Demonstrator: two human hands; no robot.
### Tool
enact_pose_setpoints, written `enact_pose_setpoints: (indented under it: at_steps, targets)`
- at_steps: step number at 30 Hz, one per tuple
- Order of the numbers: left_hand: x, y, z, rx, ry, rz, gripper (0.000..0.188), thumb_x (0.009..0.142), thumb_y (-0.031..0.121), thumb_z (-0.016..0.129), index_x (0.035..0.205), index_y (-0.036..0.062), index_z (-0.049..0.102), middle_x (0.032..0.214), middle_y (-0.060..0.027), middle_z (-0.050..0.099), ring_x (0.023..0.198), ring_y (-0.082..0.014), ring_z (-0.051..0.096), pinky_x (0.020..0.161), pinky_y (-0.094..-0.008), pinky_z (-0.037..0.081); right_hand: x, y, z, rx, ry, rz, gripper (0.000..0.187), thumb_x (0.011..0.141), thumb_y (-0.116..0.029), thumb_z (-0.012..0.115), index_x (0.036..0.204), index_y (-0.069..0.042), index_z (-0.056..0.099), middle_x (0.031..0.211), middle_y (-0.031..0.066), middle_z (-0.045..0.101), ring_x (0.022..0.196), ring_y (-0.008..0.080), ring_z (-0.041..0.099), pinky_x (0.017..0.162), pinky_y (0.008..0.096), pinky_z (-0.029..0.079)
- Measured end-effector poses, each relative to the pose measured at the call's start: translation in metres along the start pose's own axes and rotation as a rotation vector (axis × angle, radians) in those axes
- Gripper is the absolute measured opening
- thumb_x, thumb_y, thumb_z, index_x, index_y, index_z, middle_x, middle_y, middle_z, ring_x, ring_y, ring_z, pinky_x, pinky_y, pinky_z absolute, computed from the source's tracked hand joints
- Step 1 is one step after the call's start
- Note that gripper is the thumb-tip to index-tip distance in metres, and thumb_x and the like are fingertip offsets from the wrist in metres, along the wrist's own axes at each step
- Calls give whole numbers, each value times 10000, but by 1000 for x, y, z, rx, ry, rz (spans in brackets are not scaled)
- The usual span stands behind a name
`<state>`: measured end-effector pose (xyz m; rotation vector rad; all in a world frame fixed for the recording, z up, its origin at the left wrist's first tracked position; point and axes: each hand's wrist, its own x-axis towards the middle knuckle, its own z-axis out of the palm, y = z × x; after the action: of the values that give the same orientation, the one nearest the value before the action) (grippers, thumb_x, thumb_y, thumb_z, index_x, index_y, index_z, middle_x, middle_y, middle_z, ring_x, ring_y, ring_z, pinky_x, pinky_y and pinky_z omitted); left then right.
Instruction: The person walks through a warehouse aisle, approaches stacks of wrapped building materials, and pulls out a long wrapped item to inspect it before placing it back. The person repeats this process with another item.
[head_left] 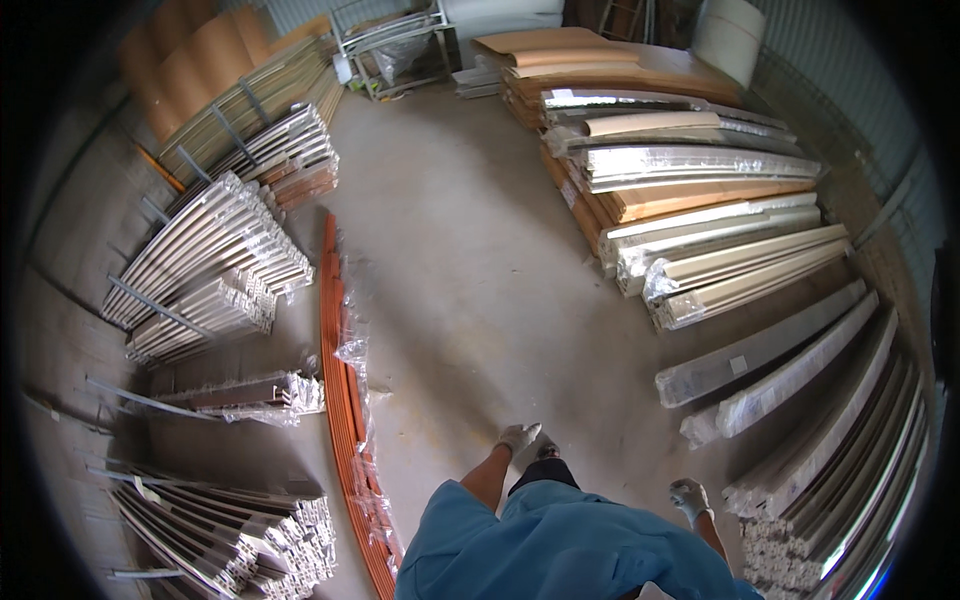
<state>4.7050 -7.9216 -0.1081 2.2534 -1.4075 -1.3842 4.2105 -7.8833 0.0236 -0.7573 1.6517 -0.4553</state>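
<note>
Orange-red profile bundle [341, 390] lying lengthwise on floor. Gloved left hand [520, 437] hanging right of bundle, clear of it, forearm angling forward; finger curl not readable, no load showing. Gloved right hand [689, 497] hanging farther right of bundle, elbow bending, fingers loosely curling, seemingly gripping nothing. Person apparently standing or walking between handling steps; any grasp calling for stooping, spreading fingers.

Grey floor [470, 250] beneath long orange-red bars [345, 420] and pale plastic-wrapped bundles [765, 343].
</note>
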Motion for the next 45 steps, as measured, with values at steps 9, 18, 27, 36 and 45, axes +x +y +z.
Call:
enact_pose_setpoints:
  at_steps: [9,18,27,36,45]
  targets:
    - [-46,-3,47,134,-212,-31,494,920,550,551,871,81,699,732,-43,658,618,-166,593,583,-350,452,-95,158,-35,182,175,145,200,785,71,582,931,-17,685,722,85,668,575,168,623,507,292,506]
    - [-150,85,180,-157,-481,-64,335,885,409,680,676,165,582,575,36,543,383,-92,438,339,-265,293,-267,405,-18,470,527,182,133,820,-111,645,932,-76,709,741,36,660,613,133,622,539,267,503]
    - [-258,142,342,429,-635,308,301,910,383,681,748,129,680,676,34,628,538,-89,541,500,-276,446,-453,532,50,589,637,662,239,817,-187,657,1003,-47,713,792,47,681,662,146,640,588,298,531]
    - [-281,169,437,823,-669,446,438,912,562,512,854,190,736,988,-72,722,1003,-258,659,914,-390,487,-456,531,-22,381,558,367,305,844,-269,683,1048,-44,714,887,82,716,767,182,671,729,322,532]
    - [-324,231,570,1092,-664,491,475,912,503,512,847,77,710,802,-102,681,639,-235,640,625,-391,518,-493,626,-172,744,867,364,171,883,-175,682,984,-37,693,820,35,676,677,110,619,598,266,497]
